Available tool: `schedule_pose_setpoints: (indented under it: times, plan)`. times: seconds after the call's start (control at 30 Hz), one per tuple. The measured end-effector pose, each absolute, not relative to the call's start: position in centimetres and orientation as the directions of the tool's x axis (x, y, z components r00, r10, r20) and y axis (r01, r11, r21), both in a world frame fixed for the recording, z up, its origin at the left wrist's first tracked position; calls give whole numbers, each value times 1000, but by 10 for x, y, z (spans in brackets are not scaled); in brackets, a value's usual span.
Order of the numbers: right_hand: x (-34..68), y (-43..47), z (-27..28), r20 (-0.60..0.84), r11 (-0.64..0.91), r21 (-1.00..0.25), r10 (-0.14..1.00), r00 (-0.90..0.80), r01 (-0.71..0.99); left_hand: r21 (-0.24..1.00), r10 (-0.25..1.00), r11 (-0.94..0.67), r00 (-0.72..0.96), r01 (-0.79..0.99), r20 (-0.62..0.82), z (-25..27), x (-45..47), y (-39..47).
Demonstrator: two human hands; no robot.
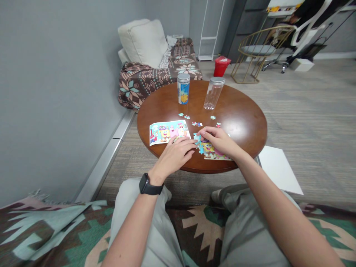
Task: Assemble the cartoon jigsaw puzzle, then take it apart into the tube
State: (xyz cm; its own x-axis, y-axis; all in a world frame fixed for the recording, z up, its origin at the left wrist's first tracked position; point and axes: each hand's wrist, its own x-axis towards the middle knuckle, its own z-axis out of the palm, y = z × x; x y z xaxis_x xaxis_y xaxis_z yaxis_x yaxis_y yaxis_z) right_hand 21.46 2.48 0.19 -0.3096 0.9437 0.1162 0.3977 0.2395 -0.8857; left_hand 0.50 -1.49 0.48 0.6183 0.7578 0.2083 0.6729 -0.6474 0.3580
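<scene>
A partly joined jigsaw puzzle [209,147] with a yellow cartoon figure lies near the front edge of the round table. My right hand [219,140] covers its upper part, fingers closed at a light blue puzzle piece [197,137] on its left side. My left hand [178,152] is open, its fingers stretched toward the puzzle's left edge and over the lower right corner of a printed picture sheet [169,131]. Loose puzzle pieces [197,124] lie beyond my hands. The puzzle's right part is hidden under my right hand and wrist.
On the brown table [239,107] stand a jar with a printed label [183,89] and a clear jar [213,93], both with silver lids. A white board [279,168] lies low at the right. Behind are a covered sofa [158,78], a red bin [221,66] and a seated person [303,16].
</scene>
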Motion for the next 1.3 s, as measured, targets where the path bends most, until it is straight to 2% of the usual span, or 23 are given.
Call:
schedule_pose_setpoints:
  times: [0.4,0.77,0.93,1.13,1.3]
  plan:
    - [214,24,3,88,186,-926,953,-290,329,296,725,-687,648,664,231,6,5,-17]
    - [216,29,7,132,145,-982,985,-108,123,273,725,-688,642,672,249,5,4,-16]
    - [216,33,5,95,94,-995,995,-44,-12,273,726,-687,639,673,254,4,3,-15]
    - [222,33,10,92,91,-996,996,-22,-25,275,736,-677,626,683,257,2,4,-14]
    - [238,35,18,109,114,-991,992,66,-70,262,723,-690,641,674,255,1,2,-13]
